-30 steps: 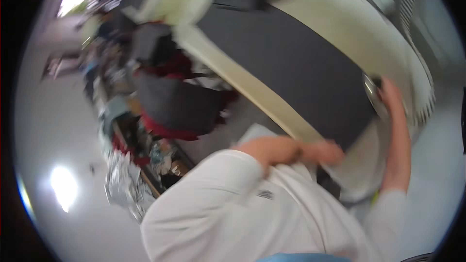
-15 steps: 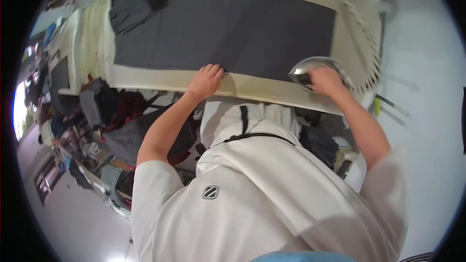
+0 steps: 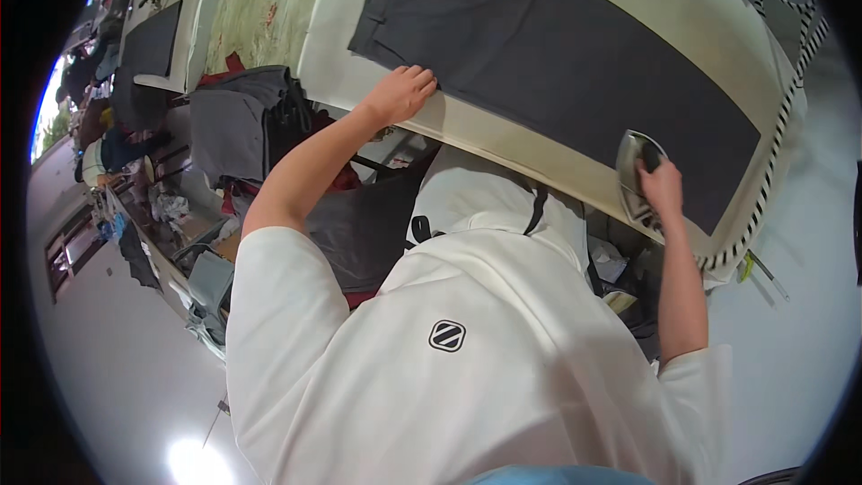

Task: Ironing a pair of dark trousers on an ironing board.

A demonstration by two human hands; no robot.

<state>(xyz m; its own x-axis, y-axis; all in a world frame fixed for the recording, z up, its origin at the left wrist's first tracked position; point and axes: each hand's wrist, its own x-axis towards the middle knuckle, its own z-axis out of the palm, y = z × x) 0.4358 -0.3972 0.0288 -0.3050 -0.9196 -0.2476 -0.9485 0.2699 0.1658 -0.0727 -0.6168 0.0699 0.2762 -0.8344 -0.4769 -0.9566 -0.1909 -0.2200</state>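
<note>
A pair of dark grey trousers lies flat across a cream padded ironing table, its waist end at the upper left. At the trousers' near edge, toward the waist end, my left hand is closed with its fingertips on the cloth. My right hand is wrapped round the dark handle of a shiny steam iron, which stands at the near edge toward the leg end. The iron's underside is hidden.
A black-and-white striped cord runs along the table's right side. Several dark garments hang or lie heaped below the table on the left. Farther left, a person is among other things.
The view has turned, so the table now slants down to the right. My left hand has moved along the trousers' near edge toward the waist end. The iron has also shifted a little that way.
</note>
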